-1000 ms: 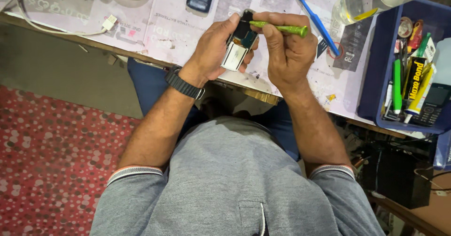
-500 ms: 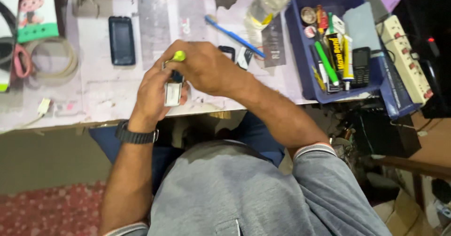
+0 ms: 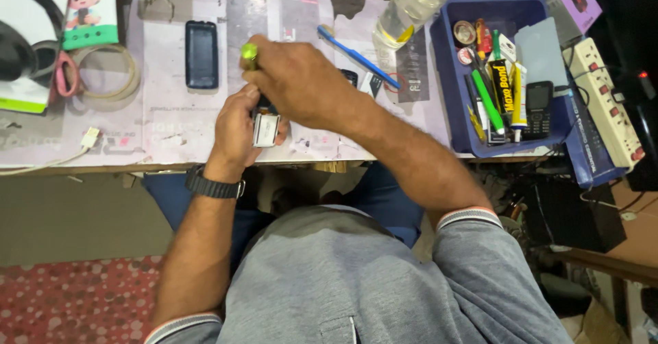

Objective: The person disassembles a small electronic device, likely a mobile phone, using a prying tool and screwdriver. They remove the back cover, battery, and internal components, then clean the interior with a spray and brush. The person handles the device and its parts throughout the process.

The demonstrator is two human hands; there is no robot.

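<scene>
On the far left of the table (image 3: 171,138), a pair of black headphones (image 3: 20,22) is lying next to a small green box (image 3: 90,11) with a cartoon child on it. A ring of clear tape (image 3: 103,70) is sitting just below the box. A white plug on a cable (image 3: 89,137) is lying near the table's front edge. A dark phone (image 3: 201,54) is lying flat on the table, near the hands.

The left hand (image 3: 236,128) is wrapping its fingers around a small silver phone part (image 3: 266,130), holding it just above the table's front edge. The right hand (image 3: 298,83) is reaching across it, with its fingers pressed tight around a green tool (image 3: 249,53). The tool's round green top is sticking up. Its tip is hidden behind the hand.

To the right, a blue toothbrush (image 3: 356,56) is lying at a slant, and a clear bottle (image 3: 408,8) is lying beside it. A blue tray (image 3: 449,90) is holding pens, tubes and a small black phone (image 3: 539,107). A white power strip (image 3: 603,104) is sitting at the far right.
</scene>
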